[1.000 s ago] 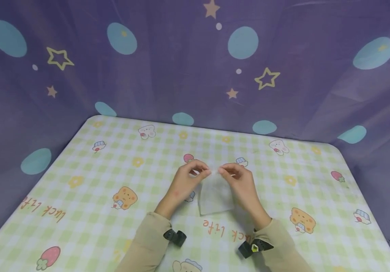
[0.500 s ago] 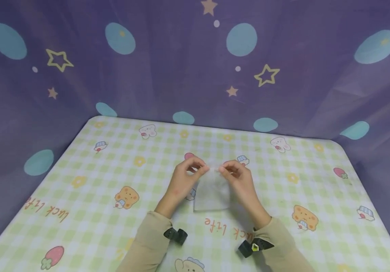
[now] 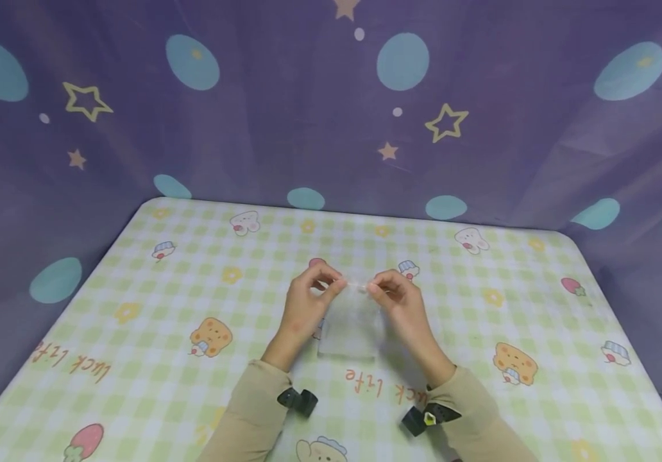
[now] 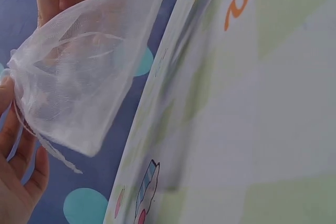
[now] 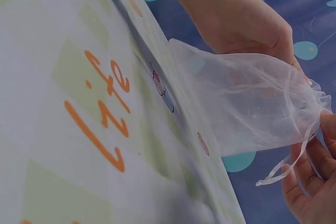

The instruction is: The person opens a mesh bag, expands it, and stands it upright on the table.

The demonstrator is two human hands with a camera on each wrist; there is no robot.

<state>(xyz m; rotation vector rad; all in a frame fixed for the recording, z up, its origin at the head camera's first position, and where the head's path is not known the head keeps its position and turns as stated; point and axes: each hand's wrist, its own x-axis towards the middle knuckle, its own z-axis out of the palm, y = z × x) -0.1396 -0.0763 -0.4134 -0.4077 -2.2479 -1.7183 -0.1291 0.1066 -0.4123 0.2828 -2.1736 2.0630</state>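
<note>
A sheer white mesh drawstring bag (image 3: 349,327) hangs between my two hands, its gathered neck at the top and its flat bottom edge toward me. My left hand (image 3: 303,305) pinches one side of the neck between thumb and forefinger. On the other side my right hand (image 3: 403,305) pinches it the same way. In the left wrist view the bag (image 4: 94,72) is see-through, with a thin white drawstring (image 4: 58,156) dangling beside the left hand (image 4: 21,166). A looped drawstring end (image 5: 281,171) hangs near the right hand (image 5: 315,182) in the right wrist view.
A table with a green-and-white checked cloth (image 3: 152,308), printed with cartoon figures and lettering, lies under the hands. Behind it hangs a purple curtain (image 3: 285,115) with stars and blue ovals. Black wrist cameras (image 3: 298,402) sit on both sleeves.
My fingertips have drawn slightly apart, widening the stretch of bag neck between them. The bag's lower edge has shifted a little left. Both hands keep their pinch.
</note>
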